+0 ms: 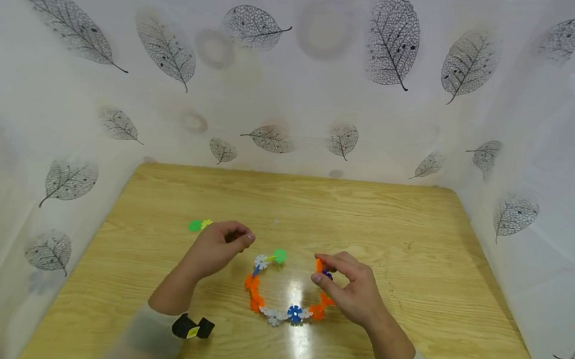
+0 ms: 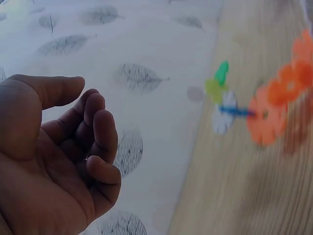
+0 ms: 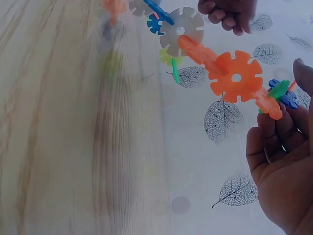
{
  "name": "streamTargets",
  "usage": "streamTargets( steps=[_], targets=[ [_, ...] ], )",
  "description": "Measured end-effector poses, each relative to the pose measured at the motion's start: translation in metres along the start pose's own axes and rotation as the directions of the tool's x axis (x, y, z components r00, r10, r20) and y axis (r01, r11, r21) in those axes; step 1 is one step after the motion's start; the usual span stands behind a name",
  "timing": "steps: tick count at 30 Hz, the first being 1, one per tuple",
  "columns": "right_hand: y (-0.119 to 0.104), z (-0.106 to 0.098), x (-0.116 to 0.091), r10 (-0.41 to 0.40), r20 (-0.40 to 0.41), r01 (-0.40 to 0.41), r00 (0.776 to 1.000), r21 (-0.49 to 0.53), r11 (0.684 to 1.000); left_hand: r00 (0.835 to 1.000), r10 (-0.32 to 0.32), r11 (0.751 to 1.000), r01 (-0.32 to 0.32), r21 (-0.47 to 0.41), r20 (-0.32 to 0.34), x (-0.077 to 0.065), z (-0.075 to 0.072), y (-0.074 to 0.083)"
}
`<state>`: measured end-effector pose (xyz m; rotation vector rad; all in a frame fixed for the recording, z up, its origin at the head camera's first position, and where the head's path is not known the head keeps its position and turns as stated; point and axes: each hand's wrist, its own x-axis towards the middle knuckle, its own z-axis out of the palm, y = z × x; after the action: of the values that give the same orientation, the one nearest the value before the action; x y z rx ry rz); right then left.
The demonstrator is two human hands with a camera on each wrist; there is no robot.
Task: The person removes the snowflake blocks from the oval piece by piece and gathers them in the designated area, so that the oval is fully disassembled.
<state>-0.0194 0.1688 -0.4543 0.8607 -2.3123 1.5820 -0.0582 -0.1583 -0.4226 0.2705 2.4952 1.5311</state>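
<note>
Green and yellow discs [image 1: 195,226] lie on the wood-grain table [image 1: 390,221].

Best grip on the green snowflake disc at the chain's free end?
Probably pinch the green snowflake disc by its far and near edges, coming from above with the left hand: its face shows from above, and the yellow snowflake disc joins its left side, leaving those edges free.
</note>
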Motion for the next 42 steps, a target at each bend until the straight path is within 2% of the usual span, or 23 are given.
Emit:
streamTargets(
  steps=[3, 7, 11, 22, 29, 34, 42],
  targets=[
    [-0.002, 0.000, 0.000, -0.001, -0.006, 0.001, 1.000, 0.002, 1.000, 0.998, 0.038, 0.999, -0.036, -0.037, 0.057, 0.002, 0.014, 0.010],
    [-0.004, 0.002, 0.001, -0.013, -0.008, 0.013, 1.000, 0.013, 1.000, 0.989, 0.062, 0.995, -0.051, -0.089, 0.135, 0.005, 0.034, 0.021],
    [-0.003, 0.005, 0.002, -0.031, -0.002, 0.031, 1.000, 0.024, 0.999, 0.981, 0.072, 0.994, -0.056, -0.091, 0.182, 0.008, 0.051, 0.029],
    [-0.003, 0.010, 0.007, -0.113, 0.013, 0.112, 0.994, 0.049, 0.992, 0.969, 0.079, 0.995, -0.063, -0.077, 0.234, 0.008, 0.070, 0.050],
    [-0.004, 0.013, 0.009, -0.149, 0.016, 0.148, 0.989, 0.052, 0.988, 0.969, 0.095, 0.994, -0.080, -0.075, 0.226, 0.007, 0.076, 0.053],
    [-0.004, 0.013, 0.007, -0.126, 0.009, 0.126, 0.992, 0.030, 0.992, 0.975, 0.084, 0.996, -0.075, -0.050, 0.206, 0.007, 0.079, 0.055],
    [-0.002, 0.008, 0.002, -0.067, -0.045, 0.067, 0.997, -0.007, 0.998, 0.990, 0.063, 0.997, -0.058, -0.048, 0.129, 0.008, 0.080, 0.058]
  ],
)
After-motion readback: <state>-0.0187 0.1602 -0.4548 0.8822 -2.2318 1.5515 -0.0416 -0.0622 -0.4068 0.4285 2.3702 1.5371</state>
